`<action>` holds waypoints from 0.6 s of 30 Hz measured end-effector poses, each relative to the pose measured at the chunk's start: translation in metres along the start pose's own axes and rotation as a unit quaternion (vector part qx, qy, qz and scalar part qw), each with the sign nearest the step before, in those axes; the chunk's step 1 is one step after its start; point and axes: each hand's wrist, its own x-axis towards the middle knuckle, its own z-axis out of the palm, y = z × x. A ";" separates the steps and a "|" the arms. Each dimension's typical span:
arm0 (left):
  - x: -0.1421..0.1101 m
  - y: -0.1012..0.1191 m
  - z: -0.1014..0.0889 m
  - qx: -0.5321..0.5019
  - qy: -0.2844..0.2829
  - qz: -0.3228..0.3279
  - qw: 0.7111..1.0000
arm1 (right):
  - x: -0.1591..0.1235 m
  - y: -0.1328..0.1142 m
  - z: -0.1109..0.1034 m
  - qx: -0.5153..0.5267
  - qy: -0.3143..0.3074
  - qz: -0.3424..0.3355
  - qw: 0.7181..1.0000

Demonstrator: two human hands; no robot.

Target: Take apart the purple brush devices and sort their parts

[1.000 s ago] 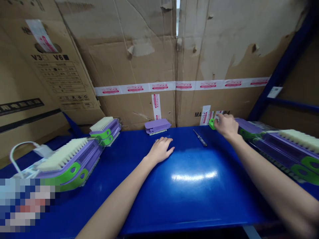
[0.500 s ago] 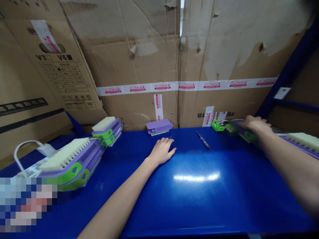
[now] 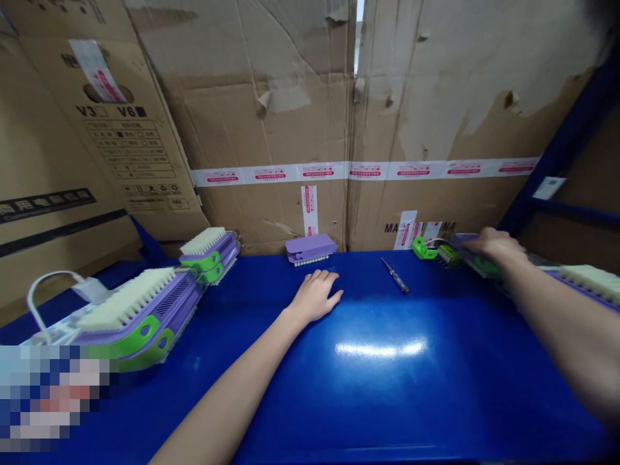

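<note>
My left hand rests palm down on the blue tabletop, fingers stretched out and nothing in them. Just beyond it, a purple brush piece with pale bristles underneath stands against the cardboard. At the far right, my right hand has its fingers curled over a purple and green brush; the hand covers part of it. Left of that lie a small green plastic part and a yellow-green piece with a thin white wire. A slim screwdriver lies between my hands.
Stacked purple and green brushes with cream bristles line the left side, beside a white plug and cable. Another bristled brush is behind my right forearm. Cardboard walls the back; a blue metal frame rises at right.
The view has shifted slightly. My left hand stays flat on the table, and my right hand remains at the brush on the right with little visible movement.
</note>
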 end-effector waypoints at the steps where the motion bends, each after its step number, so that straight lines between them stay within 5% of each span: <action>1: 0.000 0.000 0.000 0.000 0.001 0.001 1.000 | -0.002 -0.003 -0.007 0.011 -0.035 0.032 0.999; 3: 0.000 -0.001 0.002 -0.001 0.002 0.004 1.000 | -0.006 -0.009 -0.021 0.033 -0.073 0.072 0.994; 8: 0.001 -0.004 0.004 0.001 0.001 0.006 1.000 | -0.019 -0.024 -0.056 0.042 -0.025 0.033 0.998; 13: 0.000 -0.002 0.005 0.008 0.013 0.008 1.000 | -0.053 -0.049 -0.075 0.049 0.004 -0.097 0.994; 18: 0.002 -0.004 0.000 0.041 0.088 -0.020 0.995 | -0.107 -0.084 -0.068 0.112 -0.024 -0.266 0.957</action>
